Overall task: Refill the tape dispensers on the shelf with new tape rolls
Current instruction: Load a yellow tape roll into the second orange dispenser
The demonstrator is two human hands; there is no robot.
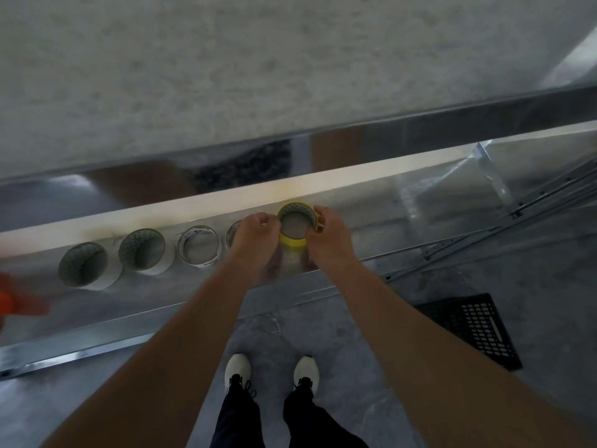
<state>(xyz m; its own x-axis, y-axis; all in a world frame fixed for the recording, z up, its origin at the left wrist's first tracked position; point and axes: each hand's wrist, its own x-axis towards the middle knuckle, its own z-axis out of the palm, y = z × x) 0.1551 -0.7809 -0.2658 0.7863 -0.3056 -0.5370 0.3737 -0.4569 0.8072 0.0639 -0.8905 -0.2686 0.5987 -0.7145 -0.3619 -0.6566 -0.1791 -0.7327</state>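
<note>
A yellow tape roll (pixel 292 241) is held just above the metal shelf (pixel 193 292), between both hands. My left hand (pixel 255 234) grips its left side and my right hand (pixel 326 234) pinches its right rim. To the left, a row of tape rolls stands on the shelf: a clear-looking roll (pixel 199 245), a white roll (pixel 143 252) and another white roll (pixel 85 266). One more roll (pixel 233 232) is mostly hidden behind my left hand. An orange object (pixel 9 302), blurred, sits at the far left edge. No dispenser can be made out clearly.
A pale strip (pixel 355 176) runs along the shelf's back, under a shiny metal beam (pixel 420 124). A black plastic crate (pixel 478 328) lies on the floor to the right. Metal rails (pixel 533 205) slant at right. My shoes (pixel 271 373) stand below the shelf's front edge.
</note>
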